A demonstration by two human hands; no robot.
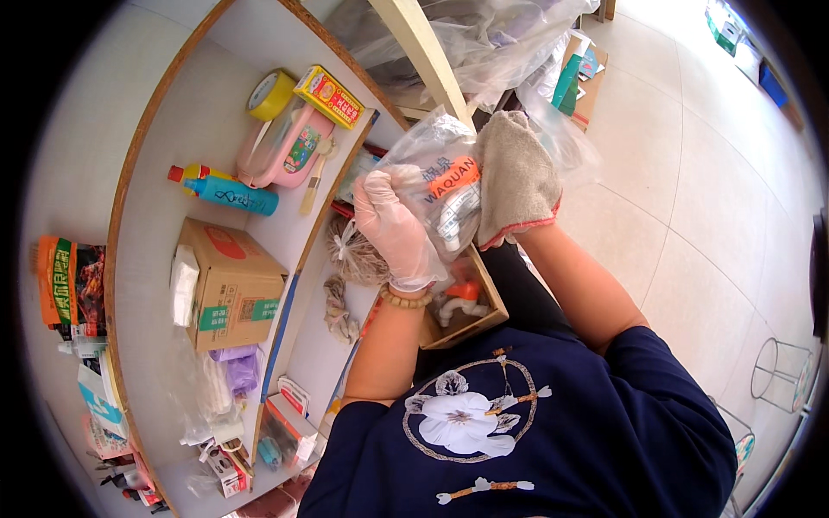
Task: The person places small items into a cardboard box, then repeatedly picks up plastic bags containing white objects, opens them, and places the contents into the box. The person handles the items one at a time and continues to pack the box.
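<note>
In a thin see-through glove, my left hand (393,226) is closed on the left side of a clear plastic bag (413,173). The bag has a bright orange printed patch, and a white ribbed piece (458,216) shows through it; its kind is unclear. My right hand is almost wholly covered by a grey-beige cloth (518,177) with a red edge, which it grips against the bag's right side. Its fingers are hidden under the cloth. Below the bag, an open cardboard box (484,324) holds a white pipe-like fitting (462,306) and something orange.
To the left is a shelf unit carrying a carton (237,281), a pink container (298,147), a yellow tape roll (272,95), a blue bottle (231,194) and a brush (313,186). Plastic-wrapped goods (484,43) lie ahead. Tiled floor (691,198) stretches right, with wire stools (781,371).
</note>
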